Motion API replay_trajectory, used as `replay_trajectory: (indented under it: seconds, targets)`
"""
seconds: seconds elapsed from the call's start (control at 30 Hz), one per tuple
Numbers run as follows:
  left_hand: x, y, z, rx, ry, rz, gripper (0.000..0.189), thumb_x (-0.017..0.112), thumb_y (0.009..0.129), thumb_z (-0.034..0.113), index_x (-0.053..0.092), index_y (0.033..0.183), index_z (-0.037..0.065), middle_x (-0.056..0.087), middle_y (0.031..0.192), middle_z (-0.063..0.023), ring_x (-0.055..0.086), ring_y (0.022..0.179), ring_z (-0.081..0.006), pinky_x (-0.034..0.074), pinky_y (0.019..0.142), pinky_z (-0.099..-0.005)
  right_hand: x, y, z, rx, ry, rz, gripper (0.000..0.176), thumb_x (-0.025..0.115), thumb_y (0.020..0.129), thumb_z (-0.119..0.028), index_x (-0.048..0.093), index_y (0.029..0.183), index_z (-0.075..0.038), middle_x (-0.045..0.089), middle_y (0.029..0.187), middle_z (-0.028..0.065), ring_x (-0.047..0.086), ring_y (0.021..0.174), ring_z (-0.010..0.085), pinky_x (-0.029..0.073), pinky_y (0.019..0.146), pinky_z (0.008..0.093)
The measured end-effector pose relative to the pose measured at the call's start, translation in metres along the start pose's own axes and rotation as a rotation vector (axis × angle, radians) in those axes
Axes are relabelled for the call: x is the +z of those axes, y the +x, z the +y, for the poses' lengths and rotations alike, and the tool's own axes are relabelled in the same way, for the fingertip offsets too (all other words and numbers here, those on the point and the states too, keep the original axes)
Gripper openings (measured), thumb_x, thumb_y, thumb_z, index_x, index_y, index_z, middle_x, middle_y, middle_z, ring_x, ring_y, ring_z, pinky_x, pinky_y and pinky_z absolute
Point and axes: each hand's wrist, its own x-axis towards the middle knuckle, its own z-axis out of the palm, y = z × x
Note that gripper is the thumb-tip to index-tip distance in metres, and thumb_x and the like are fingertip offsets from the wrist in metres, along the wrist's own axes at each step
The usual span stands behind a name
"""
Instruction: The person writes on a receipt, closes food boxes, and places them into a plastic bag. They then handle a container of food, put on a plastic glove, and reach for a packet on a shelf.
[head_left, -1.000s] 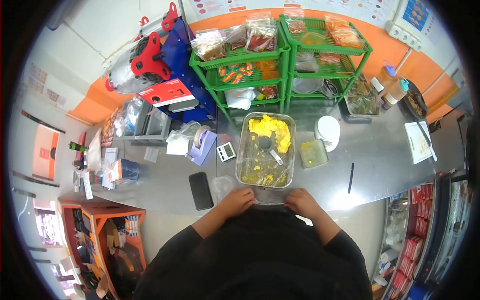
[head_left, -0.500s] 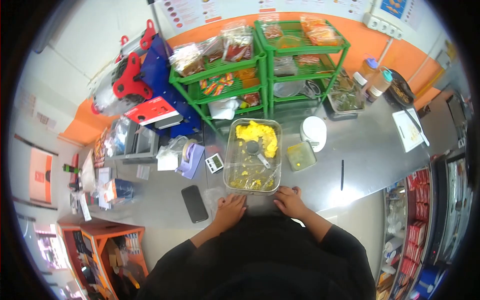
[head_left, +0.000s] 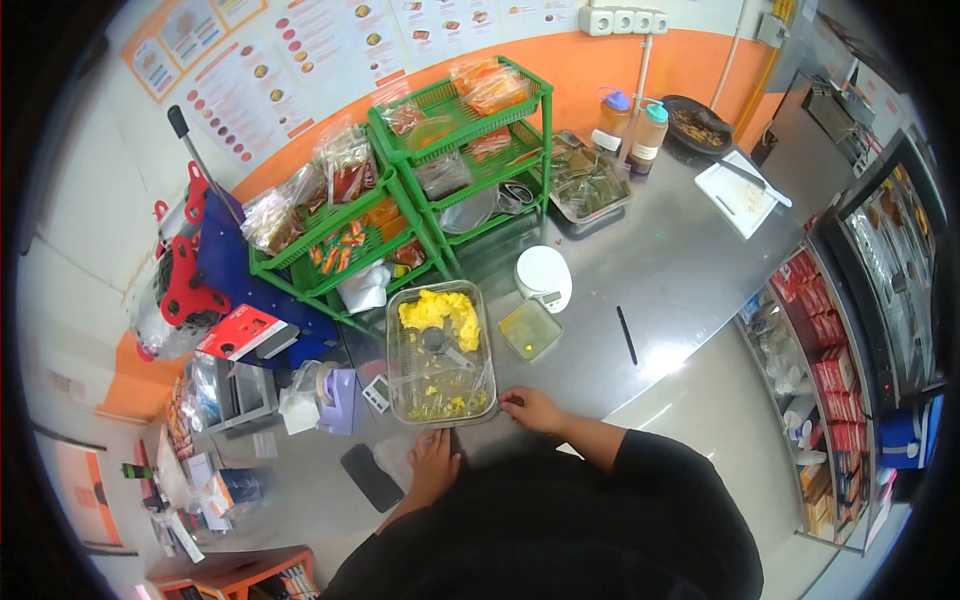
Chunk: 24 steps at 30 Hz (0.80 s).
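Observation:
A clear rectangular tray with yellow food and a grey scoop in it stands on the steel counter. My left hand lies at the counter's front edge, just below the tray, its fingers stretched out. At the tray's lower right corner is my right hand, its fingers curled close together; whatever they may hold is too small to make out. A small square container with a little yellow food stands right of the tray, below a white round kitchen scale.
Green racks with bagged goods stand behind. A black phone, a timer and a purple tape dispenser are at left. Farther right lie a black stick, two bottles and a white board with a knife.
The view has turned to the right, so the counter items appear farther left and tilted. My right hand's fingers have drawn together beside the tray's corner. My left hand stays near the edge.

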Motion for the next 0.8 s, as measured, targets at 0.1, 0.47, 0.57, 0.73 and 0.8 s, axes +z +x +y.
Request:
replay_trajectory:
  seconds: [0.1,0.47,0.57,0.73,0.8]
  targets:
    - [0.000,0.001,-0.001,0.033,0.046,0.061,0.058,0.066,0.080,0.026,0.053,0.132,0.005,0.058,0.127,-0.0071,0.045,0.119,-0.0275,0.034,0.088,-0.0493,0.013,0.012,-0.007,0.296,0.373,-0.208,0.026,0.055,0.098,-0.018,0.049,0.116,-0.001,0.063,0.097,0.0151,0.067,0.087,0.0269,0.057,0.074,0.0384]
    - [-0.008,-0.002,-0.004,-0.001,-0.104,0.203,0.044,0.063,0.082,0.016,0.058,0.125,0.006,0.060,0.124,-0.0115,0.052,0.116,-0.0319,0.038,0.094,-0.0452,0.027,0.012,0.017,0.263,0.782,-0.141,0.014,0.043,0.104,-0.017,0.041,0.111,-0.005,0.059,0.108,0.0156,0.065,0.100,0.0285,0.056,0.092,0.0418]
    - [0.007,-0.008,-0.019,-0.083,-0.207,0.214,0.041,0.061,0.084,0.015,0.057,0.123,0.006,0.059,0.123,-0.0130,0.053,0.117,-0.0331,0.041,0.093,-0.0432,0.020,0.011,0.027,0.192,0.835,-0.158,0.011,0.041,0.104,-0.016,0.040,0.110,-0.006,0.059,0.108,0.0152,0.065,0.099,0.0291,0.055,0.093,0.0425]
    - [0.038,0.002,-0.035,-0.708,-1.719,-0.092,0.032,0.053,0.093,0.015,0.052,0.123,0.005,0.056,0.127,-0.0134,0.054,0.119,-0.0307,0.046,0.092,-0.0400,0.003,0.009,0.013,0.274,0.756,-0.168,0.009,0.040,0.104,-0.012,0.040,0.111,-0.006,0.059,0.111,0.0165,0.065,0.099,0.0308,0.055,0.092,0.0430]
    - [0.031,0.011,-0.040,-0.764,-2.243,-0.100,0.030,0.047,0.097,0.018,0.048,0.123,0.004,0.053,0.129,-0.0127,0.054,0.120,-0.0294,0.046,0.097,-0.0391,0.001,0.008,0.008,0.288,0.741,-0.153,0.011,0.040,0.104,-0.012,0.041,0.111,-0.005,0.059,0.110,0.0161,0.065,0.097,0.0302,0.056,0.091,0.0426]
